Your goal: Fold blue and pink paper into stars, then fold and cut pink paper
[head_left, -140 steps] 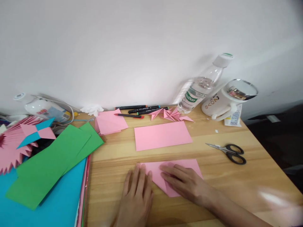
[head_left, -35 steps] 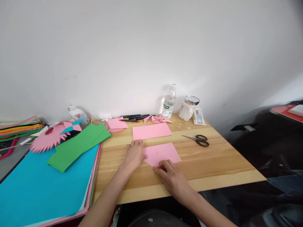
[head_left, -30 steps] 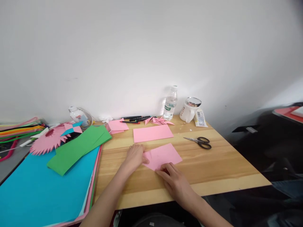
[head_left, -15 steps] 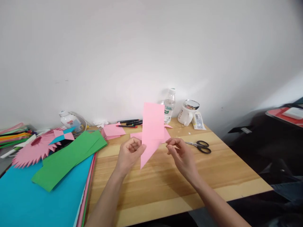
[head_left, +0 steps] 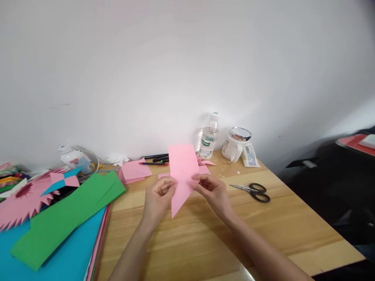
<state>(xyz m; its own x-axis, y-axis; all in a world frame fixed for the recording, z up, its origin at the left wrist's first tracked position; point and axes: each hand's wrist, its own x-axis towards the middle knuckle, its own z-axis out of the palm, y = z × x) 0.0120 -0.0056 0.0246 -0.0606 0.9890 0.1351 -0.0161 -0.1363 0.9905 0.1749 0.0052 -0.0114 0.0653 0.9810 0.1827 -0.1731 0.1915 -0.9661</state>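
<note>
Bridging both hands (head_left: 156, 199) (head_left: 215, 193): pink paper (head_left: 184, 163)

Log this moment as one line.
left hand: pinches pink paper, left edge | right hand: pinches right edge | pink paper: raised, pointed end down | scissors: on table, untouched

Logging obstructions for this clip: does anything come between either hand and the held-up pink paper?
Nothing visible does: the left hand and the right hand pinch the pink paper at opposite edges. The scissors lie farther right, touching neither hand.
</note>
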